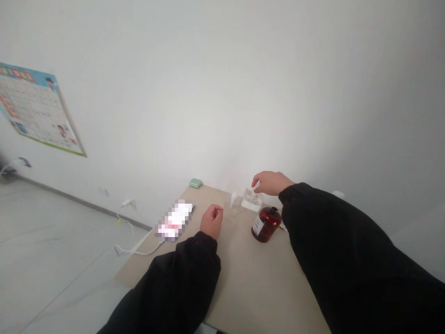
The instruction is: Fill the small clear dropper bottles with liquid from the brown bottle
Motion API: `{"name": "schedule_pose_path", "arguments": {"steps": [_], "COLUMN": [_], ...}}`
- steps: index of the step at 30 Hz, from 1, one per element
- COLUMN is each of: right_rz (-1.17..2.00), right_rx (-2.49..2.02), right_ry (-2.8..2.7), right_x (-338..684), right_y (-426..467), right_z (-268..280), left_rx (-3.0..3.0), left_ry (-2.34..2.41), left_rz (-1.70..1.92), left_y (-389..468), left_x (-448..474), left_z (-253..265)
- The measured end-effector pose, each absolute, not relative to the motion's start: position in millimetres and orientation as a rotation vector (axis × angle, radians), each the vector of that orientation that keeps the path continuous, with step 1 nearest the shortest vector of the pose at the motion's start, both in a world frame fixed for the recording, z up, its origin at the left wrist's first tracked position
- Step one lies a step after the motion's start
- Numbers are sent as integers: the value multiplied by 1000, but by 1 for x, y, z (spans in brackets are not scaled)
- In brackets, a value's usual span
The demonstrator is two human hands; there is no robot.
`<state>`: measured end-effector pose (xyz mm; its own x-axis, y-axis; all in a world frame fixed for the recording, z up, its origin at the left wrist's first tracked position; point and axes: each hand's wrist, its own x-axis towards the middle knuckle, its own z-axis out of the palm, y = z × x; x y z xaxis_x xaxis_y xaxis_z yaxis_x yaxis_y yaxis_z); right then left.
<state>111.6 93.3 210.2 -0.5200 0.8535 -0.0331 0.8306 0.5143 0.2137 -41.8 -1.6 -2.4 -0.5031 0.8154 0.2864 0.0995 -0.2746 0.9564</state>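
My right hand reaches over a small clear container at the back of the table. Its fingers are pinched together and point down; something whitish shows at the fingertips, too small to name. To the left, my left hand is held low over the tabletop, its fingers curled in and nothing visible in them. Just beyond its fingertips stands another clear container with a white piece at its top. A dark red-brown bottle with a white label and black top stands upright in front of my right hand.
A lit phone lies at the table's left side, with a white cable running off the edge. A green case sits at the back left corner. The wall rises behind the table; a poster hangs left.
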Motion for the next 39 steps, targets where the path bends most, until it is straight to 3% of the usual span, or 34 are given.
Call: {"name": "schedule_pose_path", "arguments": {"steps": [39], "right_rz": [149], "right_rx": [1436], "right_ry": [2498], "right_x": [98], "right_y": [130], "right_z": [133], "left_rx": [1205], "left_ry": [1439], "left_rz": [1703], "left_y": [2], "left_x": [-39], "left_z": [-5]}}
